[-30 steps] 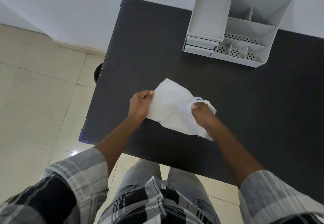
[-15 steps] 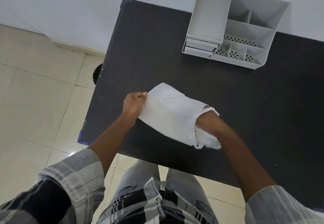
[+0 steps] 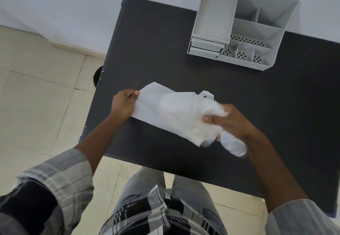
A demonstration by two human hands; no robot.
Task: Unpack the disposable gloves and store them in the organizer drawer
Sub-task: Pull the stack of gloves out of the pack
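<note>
A white plastic bag (image 3: 165,111) is stretched out just above the black table (image 3: 165,50). My left hand (image 3: 124,104) pinches the bag's closed left end. My right hand (image 3: 231,120) grips a crumpled wad of thin translucent gloves (image 3: 211,113) at the bag's open right end, with the bag's handles (image 3: 233,146) hanging beside my wrist. The grey organizer (image 3: 242,26) stands at the table's far side against the wall. Its two small drawers (image 3: 206,47) at the front left are shut.
The organizer has several open compartments, some with perforated floors (image 3: 246,40). The table's left edge (image 3: 103,80) drops to a tiled floor (image 3: 36,96). A white wall (image 3: 73,4) runs behind. My legs stand at the near edge.
My right hand has drawn out of the bag toward the right with a wad of gloves in its grip. My left hand stayed on the bag's left end, pulling it taut.
</note>
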